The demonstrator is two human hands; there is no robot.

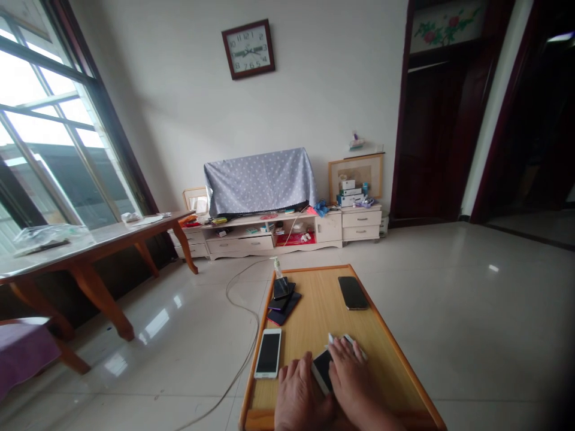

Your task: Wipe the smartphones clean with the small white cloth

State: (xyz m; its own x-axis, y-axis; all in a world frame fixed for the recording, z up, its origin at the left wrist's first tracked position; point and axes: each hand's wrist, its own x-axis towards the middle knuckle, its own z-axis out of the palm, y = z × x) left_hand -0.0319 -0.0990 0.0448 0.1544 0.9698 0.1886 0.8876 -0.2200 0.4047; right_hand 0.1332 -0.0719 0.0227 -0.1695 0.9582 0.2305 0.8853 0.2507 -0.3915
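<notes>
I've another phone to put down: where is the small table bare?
Bare table lies between the stacked phones and the black phone, and right of the right hand, up to the edge. Crowded: the far left, with bottle and stacked phones, and the near left and middle, with white phone, left hand and half-covered phone.

**Left hand and right hand hide much of a phone**

A white bit at the right fingertips is too small to identify. The bottom edge cuts off the left wrist, the right forearm and a pale cable. A dotted cloth conceals whatever stands beneath it. The left edge crops the long table. Small things in the cabinet are too blurred to name, and the far-right doorway sinks into darkness.
</notes>
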